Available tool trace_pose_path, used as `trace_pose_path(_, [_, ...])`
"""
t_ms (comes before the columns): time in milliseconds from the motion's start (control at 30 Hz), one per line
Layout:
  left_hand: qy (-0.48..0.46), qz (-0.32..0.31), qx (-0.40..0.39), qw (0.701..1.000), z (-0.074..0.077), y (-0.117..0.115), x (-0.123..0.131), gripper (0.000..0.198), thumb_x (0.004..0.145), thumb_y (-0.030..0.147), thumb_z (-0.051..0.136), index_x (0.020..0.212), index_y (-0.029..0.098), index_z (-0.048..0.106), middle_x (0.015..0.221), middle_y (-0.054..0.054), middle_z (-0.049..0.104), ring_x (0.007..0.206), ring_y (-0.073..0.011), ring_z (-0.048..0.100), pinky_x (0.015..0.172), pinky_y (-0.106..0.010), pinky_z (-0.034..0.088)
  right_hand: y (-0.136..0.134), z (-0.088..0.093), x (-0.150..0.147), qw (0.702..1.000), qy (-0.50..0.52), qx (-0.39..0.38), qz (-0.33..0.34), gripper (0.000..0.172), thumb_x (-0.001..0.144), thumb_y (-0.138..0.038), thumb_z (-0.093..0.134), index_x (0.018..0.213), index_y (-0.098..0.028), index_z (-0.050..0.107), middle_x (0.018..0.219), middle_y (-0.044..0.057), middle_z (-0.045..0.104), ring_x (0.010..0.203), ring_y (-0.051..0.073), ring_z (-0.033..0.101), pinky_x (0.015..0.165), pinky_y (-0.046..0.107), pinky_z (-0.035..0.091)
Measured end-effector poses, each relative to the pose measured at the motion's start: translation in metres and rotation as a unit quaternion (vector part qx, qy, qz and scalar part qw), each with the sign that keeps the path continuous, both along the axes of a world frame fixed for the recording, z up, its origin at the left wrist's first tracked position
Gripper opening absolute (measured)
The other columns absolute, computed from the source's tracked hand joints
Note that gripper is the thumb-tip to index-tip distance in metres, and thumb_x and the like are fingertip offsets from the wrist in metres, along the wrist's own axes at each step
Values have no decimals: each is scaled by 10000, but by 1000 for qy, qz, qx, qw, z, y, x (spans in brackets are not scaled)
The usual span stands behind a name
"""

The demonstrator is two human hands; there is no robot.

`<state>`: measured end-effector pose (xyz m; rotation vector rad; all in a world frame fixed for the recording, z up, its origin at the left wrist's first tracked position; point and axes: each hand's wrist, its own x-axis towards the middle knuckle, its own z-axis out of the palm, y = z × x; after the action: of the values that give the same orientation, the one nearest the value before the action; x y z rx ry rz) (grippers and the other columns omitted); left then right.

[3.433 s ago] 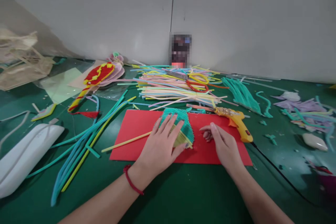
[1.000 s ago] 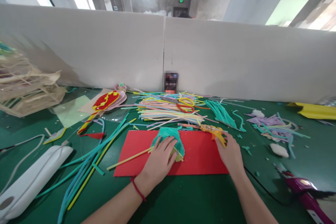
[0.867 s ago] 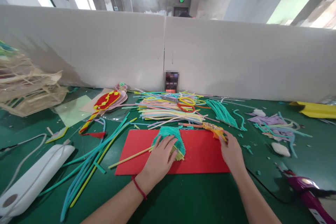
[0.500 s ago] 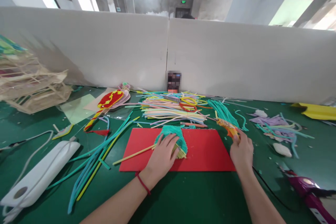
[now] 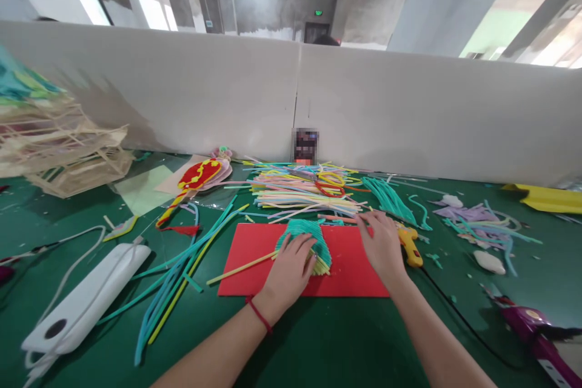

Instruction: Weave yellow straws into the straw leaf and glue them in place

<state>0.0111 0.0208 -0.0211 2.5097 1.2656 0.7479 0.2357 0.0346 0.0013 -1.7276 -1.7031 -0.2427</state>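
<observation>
A red card [image 5: 354, 270] lies on the table with a teal ribbed piece [image 5: 302, 228] glued or laid on it, edged at the bottom with yellow strips [image 5: 322, 265]. My left hand [image 5: 291, 267] rests flat over this piece, fingers stretched out, covering part of it. From under that hand a long yellow strip [image 5: 240, 269] sticks out to the left. My right hand [image 5: 379, 245] hovers over the card's upper right part, fingers extended and nothing visible in them. Just right of it, a yellow hot glue gun [image 5: 410, 247] lies on the table, its front partly hidden by the hand.
Behind the card lies a pile of coloured strips [image 5: 295, 197] with scissors [image 5: 331, 184] on top. Teal strips [image 5: 388, 197] lie to its right. A white power strip [image 5: 86, 300] is at left, a purple tool [image 5: 530, 330] at right. A white partition [image 5: 204, 91] closes off the back.
My right hand has let go of the glue gun, now lying on the table, and has moved left over the card. My left hand keeps its place on the teal piece.
</observation>
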Motion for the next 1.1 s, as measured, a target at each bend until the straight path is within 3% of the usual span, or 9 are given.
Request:
trace_pose_path(233, [-4, 0, 10, 1000, 2, 0, 1, 284, 948, 177, 443, 1207, 176, 561, 1255, -86, 627, 1203, -206, 550, 1106, -482, 368, 71, 14, -41, 989, -37, -86, 111, 308, 922, -169, 397, 1034, -186, 684, 1044, 105, 679, 1012, 217, 581, 916, 330, 419])
trace_pose_path(333, [-2, 0, 15, 1000, 2, -1, 3, 292, 939, 158, 443, 1205, 190, 559, 1242, -81, 634, 1194, -202, 558, 1108, -485, 362, 93, 13, -50, 983, -40, -131, 124, 248, 888, -157, 472, 935, -204, 710, 986, 83, 695, 956, 200, 604, 843, 294, 440])
trace_pose_path(667, [-12, -13, 9, 1000, -2, -1, 3, 288, 929, 148, 464, 1201, 188, 549, 1238, -86, 629, 1216, -212, 541, 1108, -487, 363, 103, 11, -66, 978, -4, -171, 124, 141, 772, -90, 567, 759, -205, 648, 937, 61, 667, 843, 184, 604, 696, 263, 414])
trace_pose_path(933, [-20, -11, -15, 1000, 0, 0, 3, 290, 924, 128, 463, 1195, 179, 554, 1253, -80, 622, 1211, -218, 541, 1114, -496, 347, 111, 0, -60, 978, 171, -88, 84, 29, 823, -217, 532, 826, -214, 562, 830, 51, 692, 752, 188, 641, 689, 300, 460])
trace_pose_path(1100, [-2, -9, -3, 1000, 0, -1, 4, 295, 922, 126, 457, 1197, 176, 553, 1278, -86, 608, 1237, -231, 520, 1111, -502, 346, 117, 11, -53, 942, 327, 39, 71, 221, 870, -414, 464, 879, -195, 491, 812, 91, 701, 659, 183, 672, 635, 323, 528])
